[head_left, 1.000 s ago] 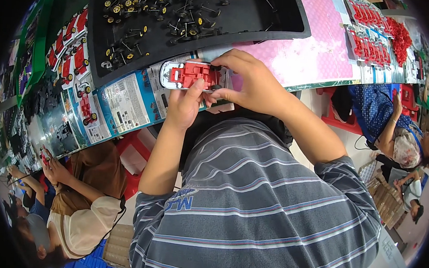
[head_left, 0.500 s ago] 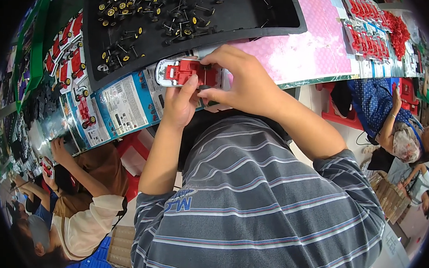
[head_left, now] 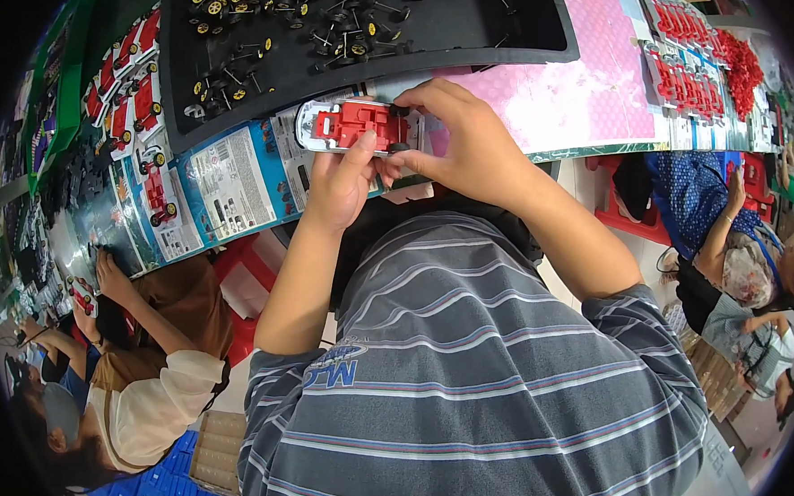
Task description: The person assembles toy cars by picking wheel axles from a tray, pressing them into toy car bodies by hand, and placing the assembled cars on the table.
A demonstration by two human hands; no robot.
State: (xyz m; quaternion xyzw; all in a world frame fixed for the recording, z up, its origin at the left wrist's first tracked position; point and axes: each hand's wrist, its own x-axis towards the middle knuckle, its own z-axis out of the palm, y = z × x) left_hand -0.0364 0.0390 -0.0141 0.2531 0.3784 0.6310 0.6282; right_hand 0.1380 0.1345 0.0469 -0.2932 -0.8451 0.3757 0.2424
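A toy car point(head_left: 354, 124), underside up with a red chassis in a white body, is held level above the table's near edge. My left hand point(head_left: 342, 184) grips it from below, thumb pressed on the red base. At the car's right end, my right hand point(head_left: 461, 139) has thumb and forefinger around a pair of black wheels point(head_left: 399, 147), which sit across the chassis. Any axle between these wheels is hard to make out. Just beyond the car lies a black tray point(head_left: 279, 107) with many loose wheel-and-axle sets point(head_left: 350, 30), some with yellow hubs.
Left of the tray stand several red and white toy cars point(head_left: 135, 100), with one chassis point(head_left: 157, 192) nearer. Rows of red and white parts point(head_left: 688, 84) and a red heap point(head_left: 737, 73) lie far right. Co-workers sit on both sides; a co-worker's hand point(head_left: 113, 278) rests at the left edge.
The view has shifted slightly. Both my hands keep hold of the toy car, and the right fingers have drawn a little outward around the wheels.
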